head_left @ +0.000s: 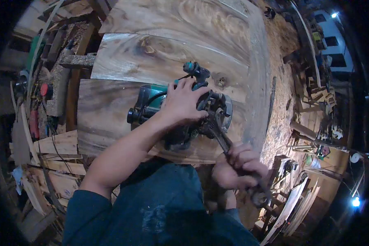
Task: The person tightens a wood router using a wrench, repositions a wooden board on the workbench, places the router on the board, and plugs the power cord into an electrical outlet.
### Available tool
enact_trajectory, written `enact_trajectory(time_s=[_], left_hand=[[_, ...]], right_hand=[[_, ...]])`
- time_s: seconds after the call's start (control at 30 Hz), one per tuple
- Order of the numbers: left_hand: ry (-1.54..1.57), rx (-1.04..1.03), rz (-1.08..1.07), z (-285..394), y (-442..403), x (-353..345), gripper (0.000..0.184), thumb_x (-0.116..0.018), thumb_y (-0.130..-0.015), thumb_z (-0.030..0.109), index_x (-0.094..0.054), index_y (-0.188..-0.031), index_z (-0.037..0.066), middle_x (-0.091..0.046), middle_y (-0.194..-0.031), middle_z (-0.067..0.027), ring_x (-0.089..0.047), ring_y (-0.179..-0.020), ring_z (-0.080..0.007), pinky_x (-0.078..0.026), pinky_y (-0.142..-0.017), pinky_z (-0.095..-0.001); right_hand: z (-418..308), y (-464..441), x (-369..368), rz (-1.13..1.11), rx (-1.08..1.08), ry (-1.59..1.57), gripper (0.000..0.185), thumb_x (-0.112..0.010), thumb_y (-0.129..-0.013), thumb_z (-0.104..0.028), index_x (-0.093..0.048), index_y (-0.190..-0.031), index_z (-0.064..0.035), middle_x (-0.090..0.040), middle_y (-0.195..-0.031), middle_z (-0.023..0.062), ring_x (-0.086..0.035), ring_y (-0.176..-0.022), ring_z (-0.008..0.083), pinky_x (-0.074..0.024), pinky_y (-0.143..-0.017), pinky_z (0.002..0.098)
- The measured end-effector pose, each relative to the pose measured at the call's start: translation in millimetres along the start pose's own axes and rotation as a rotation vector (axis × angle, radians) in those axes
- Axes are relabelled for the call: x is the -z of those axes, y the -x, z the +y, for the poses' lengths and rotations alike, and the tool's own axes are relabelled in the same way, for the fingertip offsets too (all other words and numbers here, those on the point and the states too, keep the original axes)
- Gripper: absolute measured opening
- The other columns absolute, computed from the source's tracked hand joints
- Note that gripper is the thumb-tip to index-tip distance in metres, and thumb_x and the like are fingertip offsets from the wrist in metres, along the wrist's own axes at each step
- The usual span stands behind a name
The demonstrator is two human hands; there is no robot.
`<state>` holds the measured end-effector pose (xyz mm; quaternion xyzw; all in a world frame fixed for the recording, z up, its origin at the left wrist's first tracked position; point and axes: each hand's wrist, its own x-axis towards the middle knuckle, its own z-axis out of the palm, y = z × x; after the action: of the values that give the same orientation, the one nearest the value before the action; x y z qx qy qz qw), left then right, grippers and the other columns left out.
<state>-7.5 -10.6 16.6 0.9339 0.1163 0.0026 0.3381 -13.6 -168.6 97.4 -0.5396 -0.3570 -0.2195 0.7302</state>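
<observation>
A green and black power router (152, 91) lies on its side on the wooden boards, its round base turned to the right. My left hand (182, 100) is laid over the router's body, fingers curled round it and thumb toward the base. In my right hand (242, 166) is a metal wrench (221, 137), the fist wrapped round its handle. The wrench's upper end reaches in at the router's base, beside my left thumb; its exact contact there is hidden. A ring-shaped end (259, 199) shows below my fist, slightly blurred.
Wide grained boards (160, 53) lie side by side under the router. Sawdust (281, 82) covers the floor on the right. Wood offcuts (301, 205) stand at lower right, and more scrap wood (55, 182) is piled at left. Cords hang near a red-handled tool (34, 123).
</observation>
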Motion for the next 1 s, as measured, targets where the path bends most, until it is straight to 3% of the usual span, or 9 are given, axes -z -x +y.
enact_trajectory(time_s=[0.17, 0.27, 0.47, 0.57, 0.67, 0.77, 0.87, 1.0], left_hand=[[0.0, -0.008, 0.021, 1, 3, 0, 0.077, -0.074, -0.073, 0.052, -0.05, -0.14, 0.024, -0.04, -0.145, -0.0236, -0.033, -0.139, -0.0398, -0.025, -0.109, -0.0608], [0.0, -0.008, 0.017, 3, 4, 4, 0.076, -0.074, -0.073, 0.051, -0.05, -0.14, 0.024, -0.04, -0.146, -0.0235, -0.034, -0.139, -0.0391, -0.024, -0.109, -0.0608], [-0.007, 0.003, 0.006, 6, 3, 6, 0.077, -0.074, -0.073, 0.051, -0.05, -0.141, 0.025, -0.039, -0.147, -0.0225, -0.034, -0.139, -0.0386, -0.023, -0.11, -0.0611], [-0.033, 0.008, 0.001, 6, 2, 6, 0.077, -0.074, -0.073, 0.051, -0.05, -0.141, 0.025, -0.038, -0.148, -0.0225, -0.033, -0.139, -0.0385, -0.023, -0.11, -0.0615], [-0.038, 0.026, -0.023, 8, 2, 7, 0.077, -0.074, -0.073, 0.051, -0.049, -0.141, 0.026, -0.038, -0.148, -0.0221, -0.032, -0.14, -0.0385, -0.023, -0.11, -0.0619], [-0.013, 0.027, -0.024, 6, 3, 6, 0.077, -0.074, -0.072, 0.051, -0.05, -0.141, 0.026, -0.037, -0.149, -0.0211, -0.032, -0.139, -0.039, -0.024, -0.109, -0.0625], [-0.002, 0.012, -0.014, 5, 3, 5, 0.077, -0.074, -0.072, 0.051, -0.05, -0.141, 0.027, -0.037, -0.149, -0.0204, -0.033, -0.138, -0.0396, -0.024, -0.109, -0.0626], [-0.033, 0.01, -0.029, 3, -1, 3, 0.078, -0.075, -0.071, 0.053, -0.05, -0.141, 0.026, -0.037, -0.149, -0.02, -0.034, -0.138, -0.0397, -0.026, -0.108, -0.0614]], right_hand=[[4, 37, 3, -0.128, 0.12, -0.004, 0.047, -0.056, -0.096, -0.051, -0.042, -0.087, -0.0074, -0.042, -0.066, 0.0054, -0.042, -0.057, 0.0188, -0.0364, -0.052, 0.0317], [10, 40, 23, -0.46, 0.187, -0.013, 0.05, -0.063, -0.091, -0.05, -0.044, -0.09, -0.0045, -0.045, -0.068, 0.0069, -0.045, -0.056, 0.0216, -0.0353, -0.05, 0.0331], [6, 59, 17, -0.44, 0.208, 0.052, 0.029, -0.074, -0.084, -0.02, -0.049, -0.086, -0.006, -0.048, -0.077, 0.0081, -0.046, -0.057, 0.0232, -0.0361, -0.051, 0.0389], [10, 78, 39, -0.619, 0.149, 0.088, 0.031, -0.076, -0.081, -0.019, -0.049, -0.09, -0.0078, -0.05, -0.081, 0.0078, -0.049, -0.061, 0.0239, -0.0431, -0.06, 0.0429], [0, 100, 42, -0.592, 0.039, 0.191, 0.031, -0.078, -0.08, -0.02, -0.05, -0.088, -0.0091, -0.054, -0.083, 0.0074, -0.053, -0.065, 0.024, -0.0467, -0.073, 0.0483], [-2, 108, 57, -0.714, 0.003, 0.248, 0.038, -0.083, -0.075, -0.022, -0.048, -0.085, -0.0126, -0.057, -0.087, 0.0069, -0.059, -0.077, 0.0255, -0.0449, -0.084, 0.0535], [0, 80, 52, -0.729, -0.033, 0.119, 0.036, -0.082, -0.076, -0.021, -0.049, -0.087, -0.0109, -0.059, -0.089, 0.0073, -0.059, -0.078, 0.0262, -0.0472, -0.081, 0.0508], [15, 10, 22, -0.566, -0.174, 0.1, 0.026, -0.076, -0.082, -0.019, -0.053, -0.084, -0.008, -0.059, -0.08, 0.0067, -0.058, -0.072, 0.0251, -0.0494, -0.073, 0.0416]])
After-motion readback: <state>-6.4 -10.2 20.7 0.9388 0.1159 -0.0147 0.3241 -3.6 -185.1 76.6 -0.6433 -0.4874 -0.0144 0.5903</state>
